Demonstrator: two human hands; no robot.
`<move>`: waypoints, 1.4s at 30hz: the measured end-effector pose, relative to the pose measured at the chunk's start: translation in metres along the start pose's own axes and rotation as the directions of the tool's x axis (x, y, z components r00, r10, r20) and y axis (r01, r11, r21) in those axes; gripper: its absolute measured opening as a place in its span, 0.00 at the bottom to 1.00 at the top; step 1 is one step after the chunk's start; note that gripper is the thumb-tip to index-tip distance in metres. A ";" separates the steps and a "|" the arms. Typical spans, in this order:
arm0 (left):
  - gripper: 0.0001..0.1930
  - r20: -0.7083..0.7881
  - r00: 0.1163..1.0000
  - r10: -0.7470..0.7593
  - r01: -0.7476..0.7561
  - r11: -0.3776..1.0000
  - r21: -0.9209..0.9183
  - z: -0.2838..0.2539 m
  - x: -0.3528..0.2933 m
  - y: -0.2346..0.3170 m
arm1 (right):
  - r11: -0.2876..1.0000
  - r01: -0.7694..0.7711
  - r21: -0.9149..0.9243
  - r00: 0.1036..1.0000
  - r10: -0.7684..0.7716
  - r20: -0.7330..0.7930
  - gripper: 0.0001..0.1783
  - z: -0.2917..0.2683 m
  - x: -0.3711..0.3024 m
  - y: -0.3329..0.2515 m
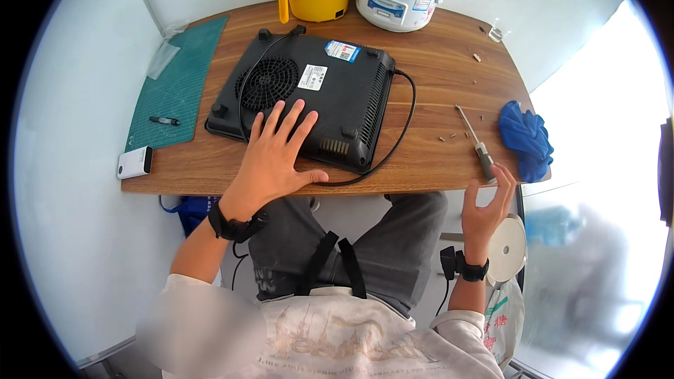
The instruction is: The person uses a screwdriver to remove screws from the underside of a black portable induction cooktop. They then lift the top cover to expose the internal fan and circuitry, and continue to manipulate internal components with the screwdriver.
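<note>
A black induction cooker [330, 116] lies upside down on the wooden table, its round fan grille, feet and labels facing up. My left hand [275, 154] rests flat on its near edge, fingers spread and holding nothing. The cooker's black power cord [409, 116] loops round its right side and passes by my left thumb. At the right, a screwdriver [480, 153] with a grey handle lies with its tip pointing away from me. My right hand [486, 203] hovers at the handle's near end, fingers curved and apart from the thumb. Whether a fingertip touches the handle, I cannot tell.
Several small screws [453, 135] lie left of the screwdriver. A blue cloth [525, 142] sits at the right edge. Behind stand a yellow pot [316, 1] and a white rice cooker [397, 7]. A green cutting mat [168, 91] bears a pen [164, 121], near a white box-shaped device [135, 163].
</note>
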State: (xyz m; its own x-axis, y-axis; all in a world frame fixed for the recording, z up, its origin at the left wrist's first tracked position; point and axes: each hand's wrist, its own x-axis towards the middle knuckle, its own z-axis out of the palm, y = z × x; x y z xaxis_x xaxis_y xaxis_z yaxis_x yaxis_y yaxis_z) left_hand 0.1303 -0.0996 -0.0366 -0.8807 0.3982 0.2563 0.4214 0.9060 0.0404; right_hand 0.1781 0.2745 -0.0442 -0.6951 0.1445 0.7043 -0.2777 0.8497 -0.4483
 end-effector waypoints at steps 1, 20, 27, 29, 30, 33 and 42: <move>0.55 0.007 1.000 -0.003 0.003 1.000 0.002 -0.004 -0.006 0.003 | 0.999 0.013 0.030 1.000 -0.013 0.020 0.23 0.006 0.001 -0.005; 0.26 -0.336 0.922 -0.192 0.152 0.978 -0.143 -0.039 -0.063 -0.030 | 0.988 0.018 0.154 0.992 -0.037 0.123 0.18 0.035 -0.034 -0.037; 0.18 -0.213 0.921 -0.326 0.290 0.939 -0.185 -0.034 -0.019 -0.088 | 0.978 -0.035 0.204 0.982 -0.005 0.191 0.19 0.042 -0.043 -0.041; 0.14 -0.095 0.943 -0.319 0.292 0.931 -0.221 -0.042 -0.007 -0.087 | 0.976 -0.051 0.212 0.980 0.008 0.201 0.20 0.042 -0.043 -0.041; 0.13 -0.035 0.949 -0.313 0.296 0.925 -0.238 -0.046 -0.004 -0.086 | 0.975 -0.062 0.216 0.979 0.018 0.201 0.20 0.043 -0.043 -0.039; 0.09 -0.137 0.959 -0.248 0.202 0.937 -0.285 -0.050 -0.012 -0.084 | 0.976 -0.066 0.208 0.977 0.020 0.214 0.20 0.043 -0.043 -0.040; 0.13 -0.567 0.695 -0.442 -0.073 0.741 -0.667 -0.088 -0.109 -0.028 | 0.980 0.118 0.160 0.950 -0.158 0.269 0.13 0.047 -0.046 -0.044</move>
State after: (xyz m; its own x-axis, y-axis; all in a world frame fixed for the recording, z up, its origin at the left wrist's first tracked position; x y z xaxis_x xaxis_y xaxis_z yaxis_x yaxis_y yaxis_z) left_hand 0.2331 -0.1814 0.0192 -0.6758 -0.2046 0.7081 0.5213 0.5466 0.6554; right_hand 0.1912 0.2061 -0.0826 -0.7946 -0.1335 0.5923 -0.4602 0.7687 -0.4441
